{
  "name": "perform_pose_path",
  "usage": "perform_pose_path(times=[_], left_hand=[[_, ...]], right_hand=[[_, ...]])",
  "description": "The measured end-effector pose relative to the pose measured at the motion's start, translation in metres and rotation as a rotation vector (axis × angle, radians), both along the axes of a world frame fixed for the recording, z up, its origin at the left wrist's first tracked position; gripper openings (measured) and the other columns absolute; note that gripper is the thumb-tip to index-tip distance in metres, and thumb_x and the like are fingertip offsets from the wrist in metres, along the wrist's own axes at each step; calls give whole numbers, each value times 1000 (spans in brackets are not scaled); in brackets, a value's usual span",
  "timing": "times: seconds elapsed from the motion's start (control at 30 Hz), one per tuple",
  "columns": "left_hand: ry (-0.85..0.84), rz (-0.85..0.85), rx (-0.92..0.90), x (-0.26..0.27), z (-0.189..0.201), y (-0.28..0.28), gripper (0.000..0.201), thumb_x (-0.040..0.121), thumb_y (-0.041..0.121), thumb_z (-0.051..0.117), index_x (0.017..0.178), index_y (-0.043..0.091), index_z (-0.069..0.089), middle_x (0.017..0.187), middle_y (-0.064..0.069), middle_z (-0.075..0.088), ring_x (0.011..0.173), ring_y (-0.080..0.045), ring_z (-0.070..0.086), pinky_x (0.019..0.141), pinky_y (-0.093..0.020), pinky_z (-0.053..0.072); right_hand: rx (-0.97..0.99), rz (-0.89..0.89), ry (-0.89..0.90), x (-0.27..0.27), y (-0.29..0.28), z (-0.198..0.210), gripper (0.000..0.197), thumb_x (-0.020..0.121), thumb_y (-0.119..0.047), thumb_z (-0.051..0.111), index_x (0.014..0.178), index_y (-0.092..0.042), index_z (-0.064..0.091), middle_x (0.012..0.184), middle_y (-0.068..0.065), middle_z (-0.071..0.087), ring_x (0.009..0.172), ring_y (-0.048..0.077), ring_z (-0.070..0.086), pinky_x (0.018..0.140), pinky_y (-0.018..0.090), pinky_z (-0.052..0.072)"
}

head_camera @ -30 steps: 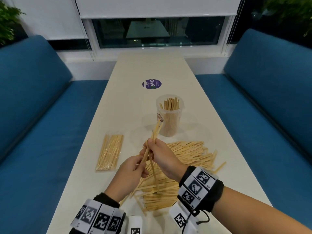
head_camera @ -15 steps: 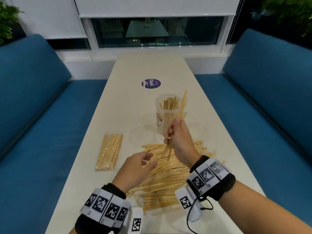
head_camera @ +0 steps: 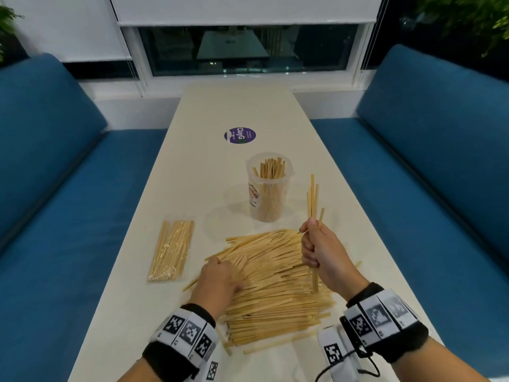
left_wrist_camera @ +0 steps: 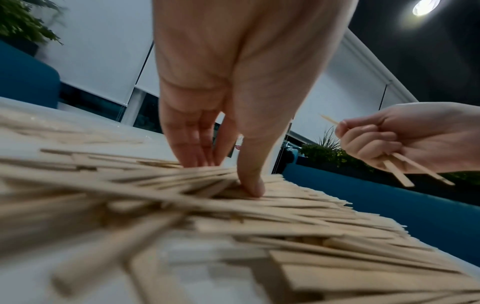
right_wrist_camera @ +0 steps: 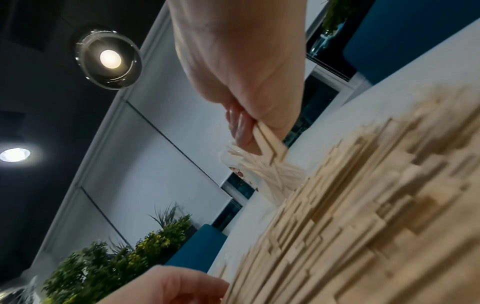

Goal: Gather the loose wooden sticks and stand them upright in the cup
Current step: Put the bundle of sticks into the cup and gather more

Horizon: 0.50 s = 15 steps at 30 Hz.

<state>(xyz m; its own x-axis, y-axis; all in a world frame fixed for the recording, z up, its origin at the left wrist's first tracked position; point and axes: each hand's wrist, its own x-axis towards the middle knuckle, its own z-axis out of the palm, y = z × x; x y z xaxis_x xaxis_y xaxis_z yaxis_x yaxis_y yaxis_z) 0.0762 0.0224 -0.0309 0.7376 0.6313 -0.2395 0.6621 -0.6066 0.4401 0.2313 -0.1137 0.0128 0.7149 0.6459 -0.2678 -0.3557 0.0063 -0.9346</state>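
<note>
right hand (head_camera: 323,255) fist grips few thin wooden sticks (head_camera: 313,201) upright, right of clear plastic cup (head_camera: 268,188) | left hand (head_camera: 217,279) fingers (left_wrist_camera: 192,144) flat on loose stick pile (head_camera: 275,285) mid-bench (head_camera: 192,175)

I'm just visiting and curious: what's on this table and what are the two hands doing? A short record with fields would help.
Table: long white table between blue benches
Cup: clear plastic cup, upright, partly filled with standing sticks
Loose sticks: big flat pile lying on the table
Right hand: right hand grips a few sticks, roughly upright, beside the cup, not yet in it
Left hand: left hand with straight fingers pressing on the pile
Other: sealed packet of sticks left of the pile; purple sticker beyond the cup
</note>
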Motion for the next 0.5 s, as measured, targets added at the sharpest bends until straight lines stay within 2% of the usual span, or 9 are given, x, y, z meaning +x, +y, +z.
perform_pose_path(times=[0.13,0.23,0.33,0.4,0.5], left_hand=[[-71,-100,95,-1,-1,2,24,91,25,54,108,10,62,109,-6,53,103,-21,54,86,-28,46],[-54,-154,174,0,-5,3,23,91,22,52,111,12,57,113,-3,50,103,-18,52,87,-28,46],[-18,-191,153,3,-4,1,19,91,12,47,109,11,51,112,-5,55,99,-20,54,84,-31,47],[-13,-198,138,5,-4,2,21,92,5,42,110,10,50,111,-6,57,98,-20,55,81,-28,46],[-28,-172,112,6,-4,3,35,91,-5,37,122,10,45,119,-7,50,99,-19,52,79,-24,41]], right_hand=[[-32,-17,9,-5,-1,-10,28,101,-32,33,85,-12,46,47,-10,33,38,5,23,36,17,21],[-66,-3,37,-9,1,-13,27,100,-31,36,86,-11,46,51,-7,32,41,6,23,37,18,21],[-136,10,51,-11,4,-15,23,100,-28,39,87,-11,47,56,-5,33,44,7,26,41,19,23],[-165,20,63,-12,6,-15,20,100,-26,41,88,-10,47,58,-4,32,46,7,27,43,19,24],[-157,25,115,-14,8,-15,18,99,-24,44,87,-10,45,59,-4,31,46,7,27,41,18,25]])
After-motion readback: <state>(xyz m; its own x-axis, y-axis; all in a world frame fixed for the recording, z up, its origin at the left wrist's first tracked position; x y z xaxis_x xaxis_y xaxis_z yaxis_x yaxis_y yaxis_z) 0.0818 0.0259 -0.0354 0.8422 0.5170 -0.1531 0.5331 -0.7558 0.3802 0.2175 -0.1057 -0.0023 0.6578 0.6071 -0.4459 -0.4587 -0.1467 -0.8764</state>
